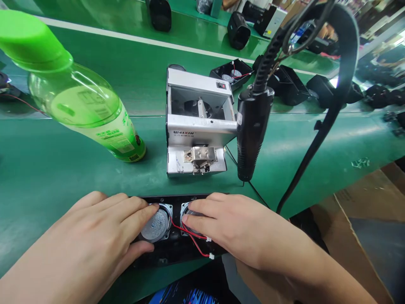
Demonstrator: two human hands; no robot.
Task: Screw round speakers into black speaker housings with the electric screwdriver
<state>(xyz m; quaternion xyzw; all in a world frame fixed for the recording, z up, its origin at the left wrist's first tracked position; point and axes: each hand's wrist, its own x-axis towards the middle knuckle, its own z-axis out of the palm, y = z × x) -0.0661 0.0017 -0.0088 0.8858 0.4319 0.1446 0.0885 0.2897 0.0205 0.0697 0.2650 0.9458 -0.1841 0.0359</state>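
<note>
A black speaker panel (pixel 177 247) lies at the near edge of the green bench, with two round silver speaker drivers in it. My left hand (pixel 104 230) lies flat on the panel's left end, fingertips touching the left driver (pixel 155 226). My right hand (pixel 228 223) rests over the right driver (pixel 187 211), fingers stretched out on it. Red and black wires (pixel 194 240) with a small white plug run from the drivers across the panel.
A silver screw feeder box (pixel 198 126) stands behind the panel. An electric screwdriver (pixel 251 131) hangs on a cable to its right. A green bottle (pixel 85 101) stands at the left. Black fan housings (pixel 232 74) lie on the far belt. Cardboard (pixel 363 219) sits at the right.
</note>
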